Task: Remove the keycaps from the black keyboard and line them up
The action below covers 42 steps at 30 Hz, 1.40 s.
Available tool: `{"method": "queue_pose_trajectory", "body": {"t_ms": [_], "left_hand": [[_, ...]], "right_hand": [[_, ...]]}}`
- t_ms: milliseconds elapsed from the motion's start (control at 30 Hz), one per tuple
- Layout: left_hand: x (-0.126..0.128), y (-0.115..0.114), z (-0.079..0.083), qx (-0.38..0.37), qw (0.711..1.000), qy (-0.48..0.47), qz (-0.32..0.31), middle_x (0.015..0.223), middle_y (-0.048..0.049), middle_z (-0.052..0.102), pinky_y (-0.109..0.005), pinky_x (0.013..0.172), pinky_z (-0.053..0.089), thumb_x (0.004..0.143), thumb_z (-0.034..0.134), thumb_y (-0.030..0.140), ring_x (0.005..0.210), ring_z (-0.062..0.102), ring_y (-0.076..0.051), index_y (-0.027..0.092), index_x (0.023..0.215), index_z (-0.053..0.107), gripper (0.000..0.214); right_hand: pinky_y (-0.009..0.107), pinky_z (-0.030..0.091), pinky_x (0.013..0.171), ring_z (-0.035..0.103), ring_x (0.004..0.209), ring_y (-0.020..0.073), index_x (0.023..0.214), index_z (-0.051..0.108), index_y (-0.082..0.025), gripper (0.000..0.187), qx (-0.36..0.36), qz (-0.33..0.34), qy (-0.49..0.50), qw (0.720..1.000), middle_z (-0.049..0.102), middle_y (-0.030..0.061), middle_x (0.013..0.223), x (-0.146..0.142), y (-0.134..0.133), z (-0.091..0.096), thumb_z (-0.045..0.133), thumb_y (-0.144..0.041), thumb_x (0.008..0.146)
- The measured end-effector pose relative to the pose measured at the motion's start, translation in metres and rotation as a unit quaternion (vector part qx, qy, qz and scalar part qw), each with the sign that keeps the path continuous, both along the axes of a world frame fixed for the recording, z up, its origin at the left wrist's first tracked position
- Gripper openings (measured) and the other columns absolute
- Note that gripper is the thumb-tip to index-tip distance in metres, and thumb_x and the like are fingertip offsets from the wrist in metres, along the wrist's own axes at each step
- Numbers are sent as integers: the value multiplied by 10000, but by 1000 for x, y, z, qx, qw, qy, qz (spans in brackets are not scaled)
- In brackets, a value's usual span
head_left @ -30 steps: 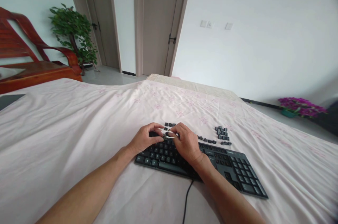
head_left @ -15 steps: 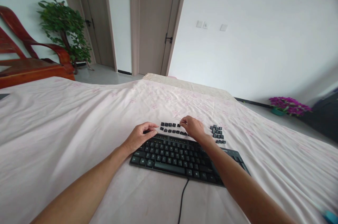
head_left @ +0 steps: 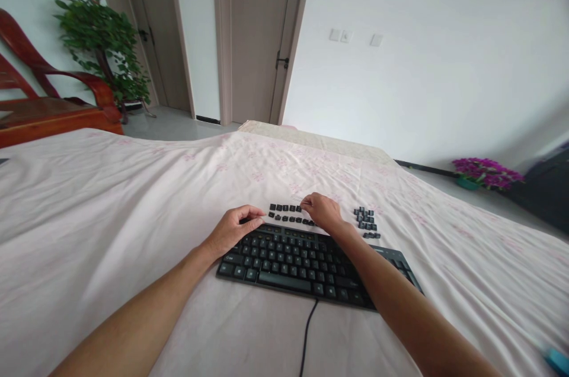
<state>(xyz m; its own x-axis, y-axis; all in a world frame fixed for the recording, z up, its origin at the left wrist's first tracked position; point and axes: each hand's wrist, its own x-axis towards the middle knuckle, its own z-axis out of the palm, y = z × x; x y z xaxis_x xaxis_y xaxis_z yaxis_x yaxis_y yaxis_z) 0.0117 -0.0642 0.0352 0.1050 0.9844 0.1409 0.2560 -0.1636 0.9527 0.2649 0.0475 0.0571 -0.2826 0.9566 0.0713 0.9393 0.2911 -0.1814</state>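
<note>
A black keyboard (head_left: 284,264) lies on the pale pink cloth, its cable running toward me. Resting at its upper left corner is my left hand (head_left: 232,229), thumb and forefinger stretched out with a gap between them. Beyond the keyboard, loose black keycaps (head_left: 285,208) are laid out in two rows. My right hand (head_left: 323,211) reaches over the keyboard to the right end of the far row. Its fingertips are pinched together at a keycap (head_left: 299,208) there, partly hidden by the fingers. My right forearm covers part of the keyboard's right side.
Right of my right hand sits another group of loose keycaps (head_left: 365,219). The flowered cloth (head_left: 133,217) has folds all around. A blue object (head_left: 558,362) lies at the lower right edge. Farther off are a wooden chair (head_left: 57,86), a green plant (head_left: 100,45) and purple flowers (head_left: 489,172).
The view has shifted slightly. Both hands keep nearly the same places, and my right fingertips stay at the end of the far keycap row.
</note>
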Motion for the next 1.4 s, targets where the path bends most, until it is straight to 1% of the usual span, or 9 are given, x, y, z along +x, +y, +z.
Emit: {"method": "queue_pose_trajectory", "body": {"t_ms": [267,467,533,600,733,833,933,1167,1400], "left_hand": [[0,0,0,-6,1000,-11,2,968,-72,704,-343,870,463,796,598,457,925,639,-221,173,1025,667,372],[1,-1,1,-11,1000,-22,1,960,-64,704,-330,837,471,795,595,456,899,641,-214,174,1017,667,367],[2,-2,1,-10,1000,-23,4,956,-60,703,-335,842,470,791,596,456,903,639,-216,176,1007,669,361],[2,-2,2,-5,1000,-17,8,957,-57,703,-341,855,467,785,600,455,912,636,-219,177,994,675,356],[3,-2,3,8,1000,3,13,952,-46,707,-335,870,459,782,608,444,912,631,-212,180,967,687,332],[3,-3,5,18,1000,11,8,950,-41,709,-334,876,456,784,606,437,909,629,-210,180,950,693,318],[3,-2,5,22,1000,17,1,945,-42,709,-344,878,457,780,607,444,905,629,-215,179,942,694,323],[2,-1,2,31,999,25,-1,938,-35,710,-338,877,457,789,597,435,902,630,-210,186,934,695,305],[2,0,2,29,999,31,-4,921,-33,714,-325,856,458,787,604,415,893,634,-210,186,930,701,287]], "right_hand": [[258,353,657,595,845,193,874,676,-201,315,53,16,15,998,667,70,920,3,-6,8,427,-388,924],[328,354,878,534,934,197,934,606,-203,334,142,162,87,973,624,74,941,6,-34,45,293,-308,980],[345,372,861,535,900,200,885,600,-208,372,146,166,129,967,611,68,893,6,-47,56,263,-332,983],[313,422,764,549,786,174,852,590,-199,392,106,154,211,959,596,53,837,4,-59,60,262,-374,975],[236,442,529,516,530,109,854,574,-181,259,-67,107,361,924,575,-2,689,-7,-74,50,466,-416,881],[229,483,548,567,571,115,823,603,-179,169,-135,115,387,905,600,-6,690,-17,-83,40,603,-344,785],[234,510,579,600,618,125,845,639,-178,180,-143,126,383,904,617,8,717,-25,-90,36,571,-341,812],[217,472,541,581,555,110,814,644,-179,270,-106,155,320,929,620,10,717,-34,-95,34,485,-386,885],[245,467,702,609,756,145,802,651,-188,248,-48,213,274,937,652,27,818,-42,-92,30,483,-340,901]]}}
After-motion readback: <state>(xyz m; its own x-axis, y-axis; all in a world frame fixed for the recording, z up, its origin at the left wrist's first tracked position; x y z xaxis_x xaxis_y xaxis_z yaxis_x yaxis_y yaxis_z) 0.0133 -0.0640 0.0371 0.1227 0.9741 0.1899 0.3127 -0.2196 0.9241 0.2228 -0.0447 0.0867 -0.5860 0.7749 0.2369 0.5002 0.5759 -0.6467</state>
